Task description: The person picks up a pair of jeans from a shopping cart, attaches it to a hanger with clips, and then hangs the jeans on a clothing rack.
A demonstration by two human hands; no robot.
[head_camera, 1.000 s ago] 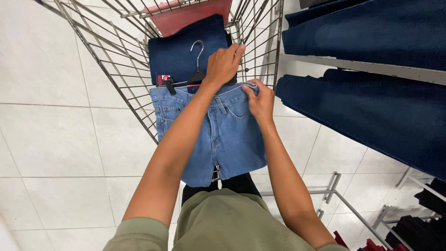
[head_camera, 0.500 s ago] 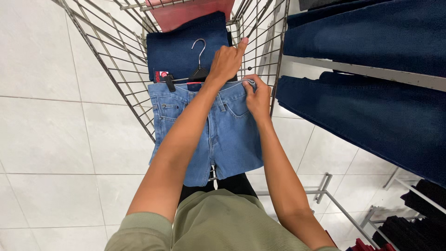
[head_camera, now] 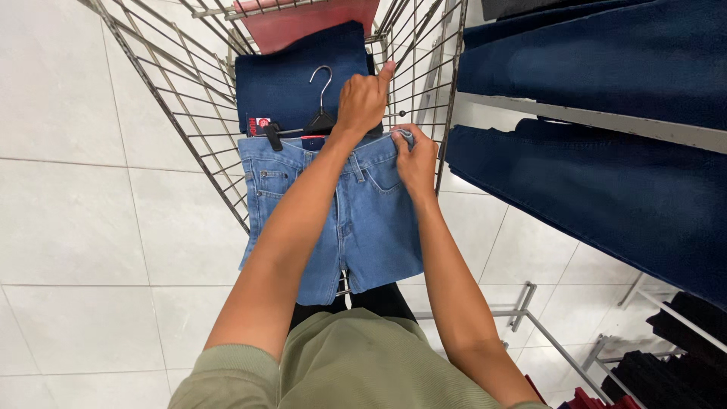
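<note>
Barely shifted — denim shorts point(head_camera: 356, 227) over wire cart point(head_camera: 182, 113), white tiles point(head_camera: 76, 227).

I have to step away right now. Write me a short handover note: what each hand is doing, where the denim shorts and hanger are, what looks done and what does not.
Left hand: closed over the black clip hanger at the waistband.
Right hand: pinching the right corner of the waistband.
Light blue denim shorts: hanging from the hanger over the near edge of the wire cart, legs down.
In the cart: folded dark blue jeans, a red piece behind them.
Right side: shelves of dark jeans.
Done: left clip is on the waistband.
Left: right corner is hidden by the hand, so check whether it is clipped. Shorts are not laid in the cart.
</note>
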